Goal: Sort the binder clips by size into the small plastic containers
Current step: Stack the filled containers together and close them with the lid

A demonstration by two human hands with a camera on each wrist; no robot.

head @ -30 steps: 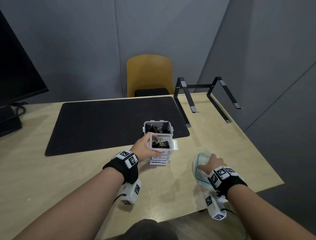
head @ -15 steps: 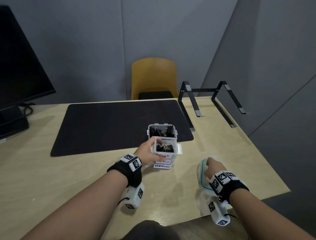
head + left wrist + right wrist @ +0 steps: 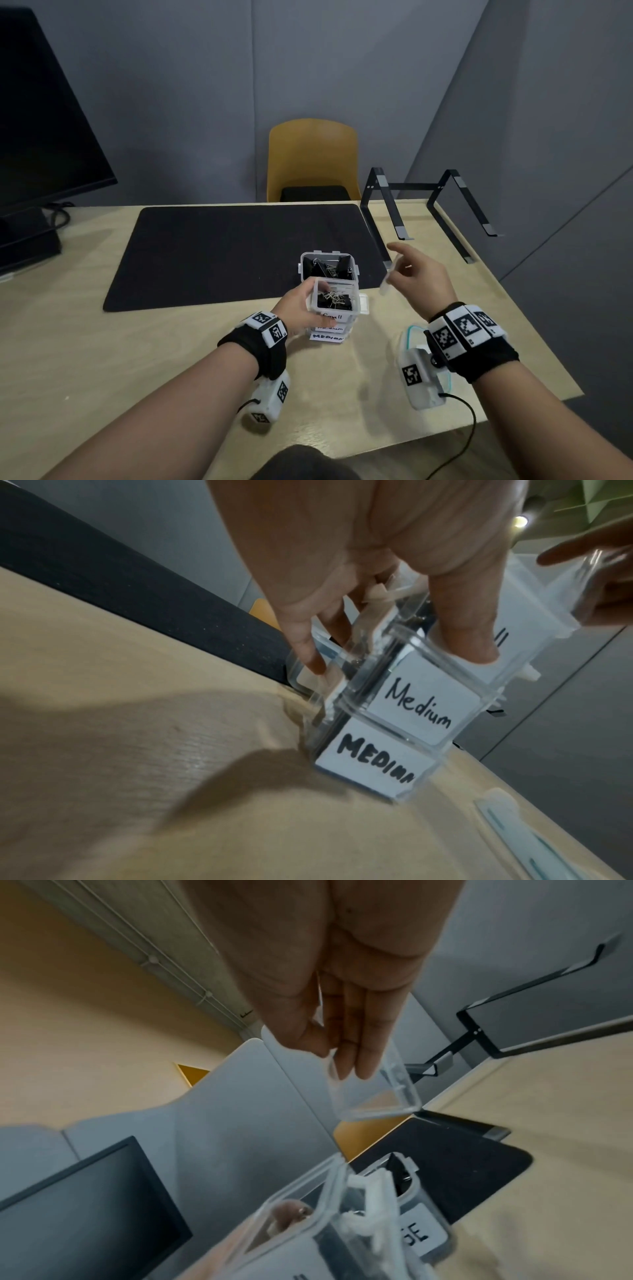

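Observation:
Two clear containers stand stacked on the table: the top one [image 3: 334, 301], labelled Small, is uncovered and holds small black binder clips, and the one under it [image 3: 421, 704] is labelled Medium. My left hand [image 3: 301, 308] grips this stack, thumb in front and fingers behind. Just behind it, a larger grey container [image 3: 327, 265] holds big black clips. To the right of the stack, my right hand [image 3: 418, 274] is raised and pinches a small clear lid [image 3: 390, 277], which the right wrist view shows tilted [image 3: 377, 1093] above the top container [image 3: 294, 1218].
A teal-rimmed lid [image 3: 409, 334] lies on the table under my right wrist. A black mat [image 3: 222, 253] covers the table's middle. A laptop stand [image 3: 428, 205] is at the back right, a monitor [image 3: 41, 120] at the left and a yellow chair [image 3: 311, 157] behind.
My right hand has risen from the teal-rimmed lid near the table's front edge, up and left toward the stack, now holding a clear lid. The left hand stays on the stack.

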